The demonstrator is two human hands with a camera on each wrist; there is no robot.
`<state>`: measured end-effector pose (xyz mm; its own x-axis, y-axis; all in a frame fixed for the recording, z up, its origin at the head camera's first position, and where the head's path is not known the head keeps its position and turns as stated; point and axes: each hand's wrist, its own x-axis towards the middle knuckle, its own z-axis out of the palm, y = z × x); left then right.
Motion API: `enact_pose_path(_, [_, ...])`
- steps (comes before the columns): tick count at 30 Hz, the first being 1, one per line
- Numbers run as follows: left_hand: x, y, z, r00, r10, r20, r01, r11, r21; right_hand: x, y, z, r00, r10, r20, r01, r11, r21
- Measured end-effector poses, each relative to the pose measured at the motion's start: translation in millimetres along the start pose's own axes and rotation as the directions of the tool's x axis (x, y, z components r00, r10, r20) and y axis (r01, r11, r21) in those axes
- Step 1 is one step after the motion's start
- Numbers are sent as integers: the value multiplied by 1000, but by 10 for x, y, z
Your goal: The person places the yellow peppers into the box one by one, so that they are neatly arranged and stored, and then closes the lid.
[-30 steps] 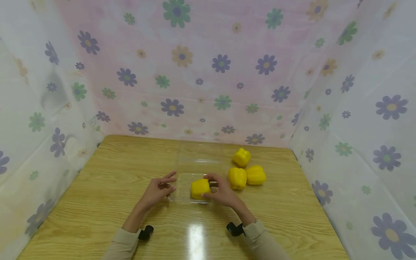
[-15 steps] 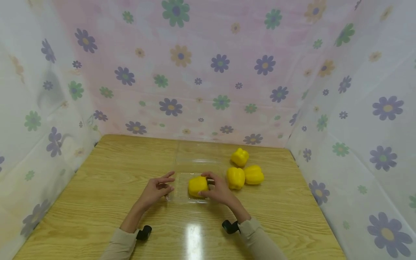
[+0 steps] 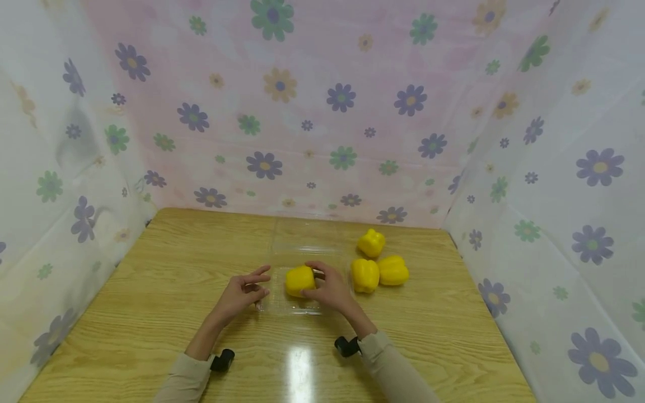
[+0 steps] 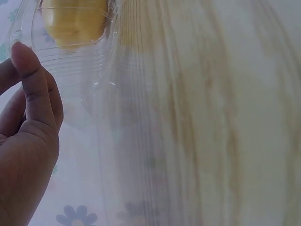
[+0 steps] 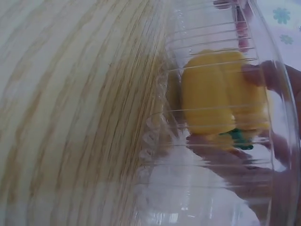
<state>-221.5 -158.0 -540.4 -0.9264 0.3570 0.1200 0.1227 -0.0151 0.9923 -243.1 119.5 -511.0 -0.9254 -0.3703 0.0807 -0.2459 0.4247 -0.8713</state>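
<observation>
A clear plastic clamshell container (image 3: pixel 282 305) lies on the table, its lid (image 3: pixel 307 235) folded back. My right hand (image 3: pixel 330 288) reaches into the base and grips a yellow bell pepper (image 3: pixel 299 281) at its stem end, thumb on the near side and fingers on the far side. Through the clear wall in the right wrist view, the pepper (image 5: pixel 207 94) shows its green stem between the fingers. My left hand (image 3: pixel 239 295) pinches the container's left rim, thumb tip against the edge in the left wrist view; its fingers are partly hidden there.
Right of the container, three more yellow bell peppers lie on the wood-grain table (image 3: pixel 428 336): one farther back (image 3: pixel 372 243), and a pair side by side, a left pepper (image 3: pixel 365 276) and a right pepper (image 3: pixel 393 271). Flowered curtains (image 3: pixel 322 112) enclose the table's back and sides.
My right hand has shifted the gripped pepper left and slightly away from me inside the container. The left hand stays at the rim. The other peppers have not moved on the table.
</observation>
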Motion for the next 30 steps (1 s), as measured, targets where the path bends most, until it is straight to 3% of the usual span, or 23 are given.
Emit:
enact_pose_path(9, [-16, 16, 30, 1000, -14, -22, 14, 999, 43, 86, 46, 101, 996, -79, -45, 81, 996, 33])
enact_pose_path(25, [9, 37, 29, 999, -25, -19, 26, 999, 41, 239, 29, 202, 998, -15, -64, 21, 996, 91])
enact_pose_path(30, [1, 17, 16, 999, -28, -19, 29, 999, 46, 260, 37, 233, 997, -29, -65, 37, 992, 122])
